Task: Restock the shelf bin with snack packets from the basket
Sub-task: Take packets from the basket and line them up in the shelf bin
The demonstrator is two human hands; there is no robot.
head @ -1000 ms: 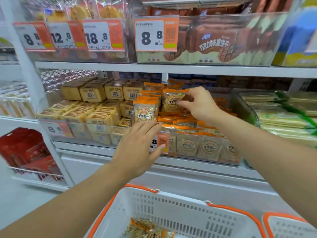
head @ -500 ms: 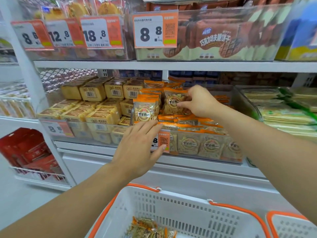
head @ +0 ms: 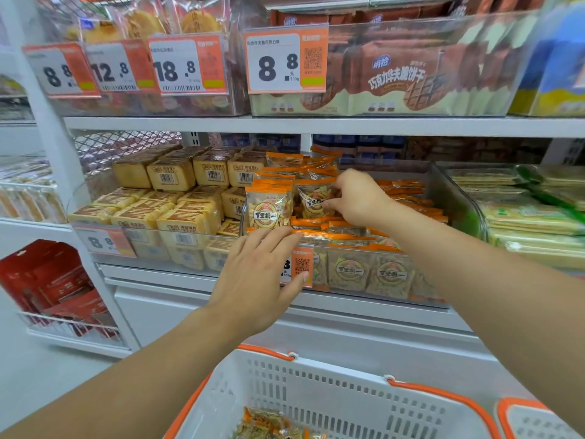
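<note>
Right hand (head: 357, 198) pinches my orange-topped clear snack packet (head: 315, 202) upright in clear plastic shelf bin (head: 456, 198); left hand (head: 259, 280), fingers straight, rests on bin front.

orange-topped snack packets (head: 268, 208) stand upright in the clear shelf bin (head: 456, 198).
</note>
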